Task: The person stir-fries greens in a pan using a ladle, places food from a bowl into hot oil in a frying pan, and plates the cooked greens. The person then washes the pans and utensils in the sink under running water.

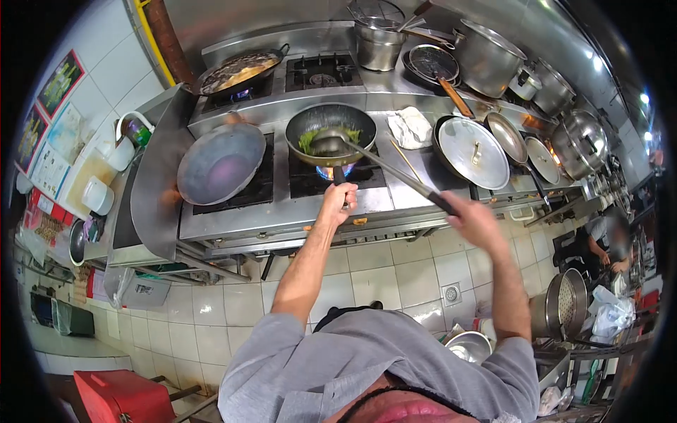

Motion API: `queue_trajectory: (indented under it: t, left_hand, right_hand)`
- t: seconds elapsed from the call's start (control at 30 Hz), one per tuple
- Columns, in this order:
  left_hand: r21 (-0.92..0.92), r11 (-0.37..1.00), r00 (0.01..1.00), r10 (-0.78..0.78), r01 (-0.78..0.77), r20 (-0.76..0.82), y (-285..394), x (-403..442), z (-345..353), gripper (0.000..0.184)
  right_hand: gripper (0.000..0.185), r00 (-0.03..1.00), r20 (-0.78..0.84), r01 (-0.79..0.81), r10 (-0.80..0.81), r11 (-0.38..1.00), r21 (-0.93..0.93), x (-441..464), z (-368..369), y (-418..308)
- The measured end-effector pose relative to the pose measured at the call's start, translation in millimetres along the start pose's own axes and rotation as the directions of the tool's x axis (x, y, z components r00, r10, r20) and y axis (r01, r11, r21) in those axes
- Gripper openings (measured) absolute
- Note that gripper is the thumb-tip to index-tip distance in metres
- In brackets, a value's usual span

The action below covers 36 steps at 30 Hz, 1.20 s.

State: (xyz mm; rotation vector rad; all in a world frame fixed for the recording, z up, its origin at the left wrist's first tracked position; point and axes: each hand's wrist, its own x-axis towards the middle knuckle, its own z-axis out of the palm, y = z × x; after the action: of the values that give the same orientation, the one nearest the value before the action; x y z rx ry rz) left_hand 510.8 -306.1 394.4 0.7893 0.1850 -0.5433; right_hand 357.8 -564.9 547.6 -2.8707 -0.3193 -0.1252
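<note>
My left hand (339,202) is closed around the dark handle of a frying pan (331,115), which sits level on a lit burner. Green leafy food (308,139) lies in the pan. In my right hand (471,218), a little blurred, is the dark grip of a long metal ladle (397,172). The ladle's bowl rests in the pan among the greens and partly covers them. A flame (326,172) shows under the pan.
Left of the pan stands a large wok (222,163). Another pan with food (240,72) is on the back burner. To the right are a white cloth (410,127), a lidded pan (474,151) and several pots. A person (608,240) is far right.
</note>
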Motion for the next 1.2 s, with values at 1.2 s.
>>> queue_trajectory:
  t: [1.2]
  left_hand:
    - [0.148,0.981,0.992,0.126,-0.127,0.022,-55,-49,-21,0.022]
  right_hand:
    - [0.048,0.994,-0.094,-0.062,0.062,0.998,0.008,-23,48,-5]
